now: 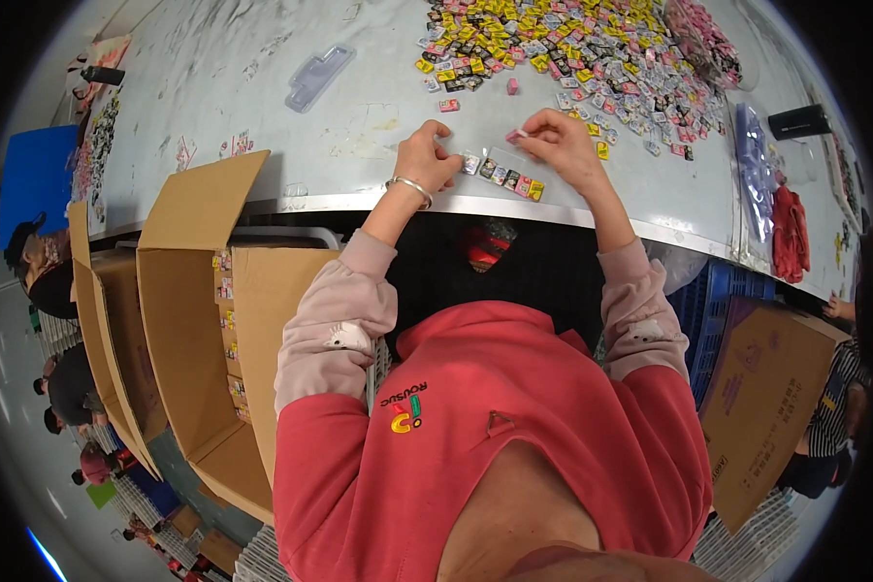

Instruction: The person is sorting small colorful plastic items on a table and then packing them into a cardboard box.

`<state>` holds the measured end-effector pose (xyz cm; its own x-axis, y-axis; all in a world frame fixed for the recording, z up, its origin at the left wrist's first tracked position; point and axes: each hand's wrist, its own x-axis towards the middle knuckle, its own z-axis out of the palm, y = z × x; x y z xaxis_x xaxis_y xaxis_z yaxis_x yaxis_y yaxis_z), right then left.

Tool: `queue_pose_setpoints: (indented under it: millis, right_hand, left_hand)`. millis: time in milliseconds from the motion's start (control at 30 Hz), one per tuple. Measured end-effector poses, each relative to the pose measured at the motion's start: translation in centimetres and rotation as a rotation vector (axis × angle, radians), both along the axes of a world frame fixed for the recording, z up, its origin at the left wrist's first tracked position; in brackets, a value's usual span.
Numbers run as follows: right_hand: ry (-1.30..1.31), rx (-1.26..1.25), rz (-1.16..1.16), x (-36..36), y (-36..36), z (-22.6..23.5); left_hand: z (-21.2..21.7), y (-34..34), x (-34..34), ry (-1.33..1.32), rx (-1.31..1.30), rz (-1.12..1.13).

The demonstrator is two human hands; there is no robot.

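My right hand (565, 148) pinches a small pink packet (516, 136) between thumb and fingertips. Just below it, near the table's front edge, lies a clear plastic tray (502, 155) with a row of small packets (500, 176) in black, white, pink and yellow. At the left end of that row is my left hand (425, 158), its fingers curled but apart. Its thumb is close to a whitish packet (470, 163); whether they touch is hard to see. Two loose pink packets (448, 105) (512, 87) lie beyond my hands.
A large heap of small colourful packets (592, 58) covers the far right of the table. An empty clear plastic tray (320, 78) lies far left. Open cardboard boxes (189, 291) stand at my left, another carton (771, 398) at my right. A red cloth (789, 233) hangs at the right edge.
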<state>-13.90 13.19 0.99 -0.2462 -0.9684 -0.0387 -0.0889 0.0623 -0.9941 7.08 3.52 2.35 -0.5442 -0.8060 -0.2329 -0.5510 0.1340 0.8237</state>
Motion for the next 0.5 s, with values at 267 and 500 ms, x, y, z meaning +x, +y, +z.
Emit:
queue_pose_setpoints:
  millis: [267,500]
  right_hand:
    - [0.023,0.165,0.145,2.9,-2.8,2.4]
    - [0.549,0.102,0.294,4.3,-4.5,1.2]
  left_hand:
    - [-0.8,-0.1,-0.5,0.029,0.094,0.015]
    - [-1.6,0.0,0.7,0.204,0.220,0.030]
